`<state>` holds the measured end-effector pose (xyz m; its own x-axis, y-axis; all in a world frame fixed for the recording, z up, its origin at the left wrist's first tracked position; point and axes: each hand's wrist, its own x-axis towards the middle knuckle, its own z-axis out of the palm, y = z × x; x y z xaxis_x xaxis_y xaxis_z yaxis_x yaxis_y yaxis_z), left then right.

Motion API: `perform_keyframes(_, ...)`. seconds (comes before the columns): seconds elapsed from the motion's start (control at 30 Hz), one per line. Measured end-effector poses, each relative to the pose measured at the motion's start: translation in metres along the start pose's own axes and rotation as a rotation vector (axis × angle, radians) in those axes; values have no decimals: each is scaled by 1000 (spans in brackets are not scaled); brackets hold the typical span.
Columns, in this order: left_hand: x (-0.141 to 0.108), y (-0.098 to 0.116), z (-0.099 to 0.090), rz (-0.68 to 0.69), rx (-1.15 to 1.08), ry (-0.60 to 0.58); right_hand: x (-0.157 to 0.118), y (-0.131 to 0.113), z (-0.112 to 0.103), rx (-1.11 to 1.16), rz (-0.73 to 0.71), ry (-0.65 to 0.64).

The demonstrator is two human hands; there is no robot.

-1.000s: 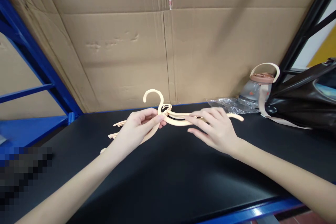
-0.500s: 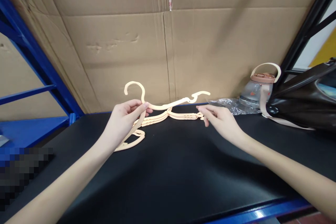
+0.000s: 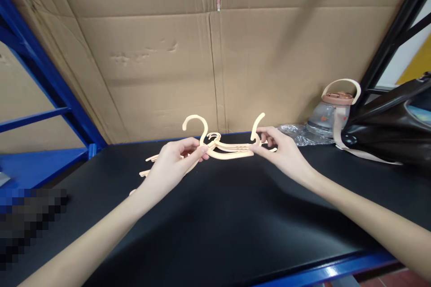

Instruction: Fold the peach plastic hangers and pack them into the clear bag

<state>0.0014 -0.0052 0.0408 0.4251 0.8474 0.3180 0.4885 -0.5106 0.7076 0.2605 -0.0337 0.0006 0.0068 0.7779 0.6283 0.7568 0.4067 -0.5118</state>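
Between both hands a cream folding clothes hanger point(image 3: 229, 155) is held above the black tabletop, its hook standing up at the left. My left hand point(image 3: 180, 157) pinches it just below the hook. At its right end my right hand point(image 3: 281, 145) grips the hinged arm with thumb and fingers, and the arm's tip points upward. Behind it lie more cream hangers point(image 3: 214, 136) on the table, partly covered by the held one and by my left hand.
A clear water bottle point(image 3: 326, 114) with a strap stands at the back right beside crumpled clear plastic point(image 3: 294, 134) and a dark brown bag point(image 3: 393, 121). Cardboard point(image 3: 161, 71) forms the back wall. Blue metal framing point(image 3: 50, 85) rises at the left.
My left hand has moved right with the hanger and lowered it a little. My right hand has taken hold of the hanger's right arm, which now tilts up.
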Motion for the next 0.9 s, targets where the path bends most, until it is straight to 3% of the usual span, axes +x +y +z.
perform_keyframes(0.13, -3, 2, 6, 23, 2, -45, -6, -7, 5, -244, -273, -56)
perform_keyframes(0.27, -3, 3, 9, 34, 2, -55, -11, -12, 8, -292, -387, -165)
perform_keyframes(0.67, -4, 6, 7, 47, -48, -41, -13, -13, 10, -338, -534, -192)
perform_keyframes(0.9, -4, 1, 10, 74, -11, -83, -14, -11, 10, -251, -515, -229)
